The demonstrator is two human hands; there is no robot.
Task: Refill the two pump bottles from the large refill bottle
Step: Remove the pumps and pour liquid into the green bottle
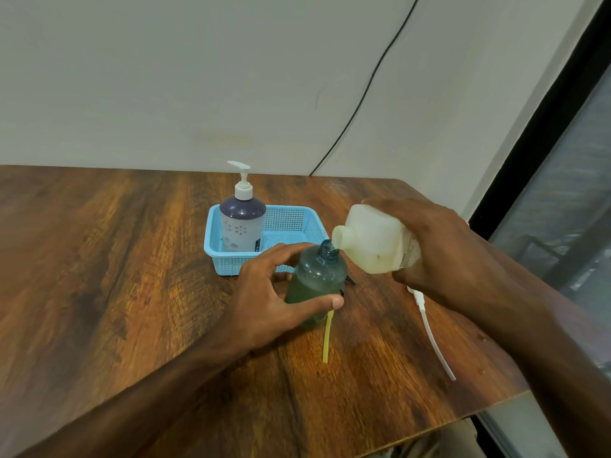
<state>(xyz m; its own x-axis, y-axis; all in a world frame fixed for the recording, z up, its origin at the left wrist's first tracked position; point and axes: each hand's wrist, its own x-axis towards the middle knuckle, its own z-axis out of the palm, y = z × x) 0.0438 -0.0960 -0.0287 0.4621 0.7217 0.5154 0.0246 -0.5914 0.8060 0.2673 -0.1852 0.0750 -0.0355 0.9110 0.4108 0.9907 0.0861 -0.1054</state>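
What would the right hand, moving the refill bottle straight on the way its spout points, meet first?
Probably the open neck of the green pump bottle, held by the left hand. The refill bottle in the right hand has its spout at that opening; whether they touch is unclear.

Left hand (264,302) grip curled; right hand (429,249) grip clenched, tilted.

A pale blue perforated plastic basket (297,223) sits mid-worktop on the brown wood-grain worktop (115,259); a thin black cable (367,90) climbs the wall at one o'clock.
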